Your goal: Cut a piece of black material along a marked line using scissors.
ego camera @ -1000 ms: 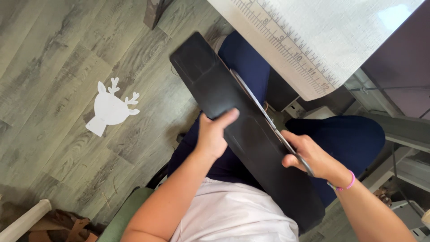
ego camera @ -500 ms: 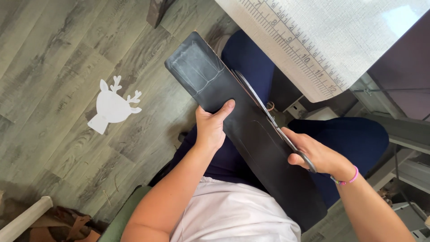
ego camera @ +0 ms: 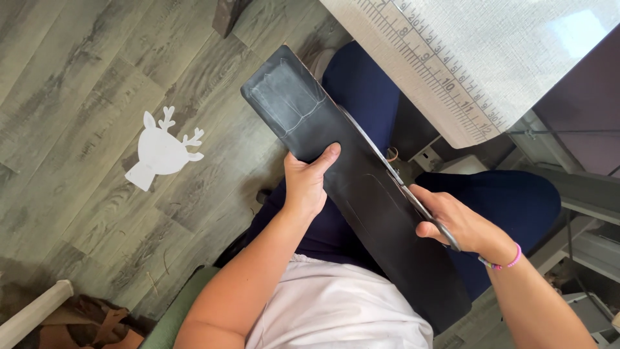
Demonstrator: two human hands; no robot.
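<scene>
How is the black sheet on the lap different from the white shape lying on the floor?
The black sheet is long, dark and rectangular; the white cutout is small, pale and shaped like an antlered animal head. The sheet lies across the lap, gripped by the left hand while the right hand works scissors along its edge; the cutout lies untouched on the wood floor. Both are thin and flat.

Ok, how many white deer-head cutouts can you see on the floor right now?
1. A single white deer-head cutout lies flat on the wood floor, left of the dark sheet the hands hold. Others could be hidden under the sheet or legs.
</scene>
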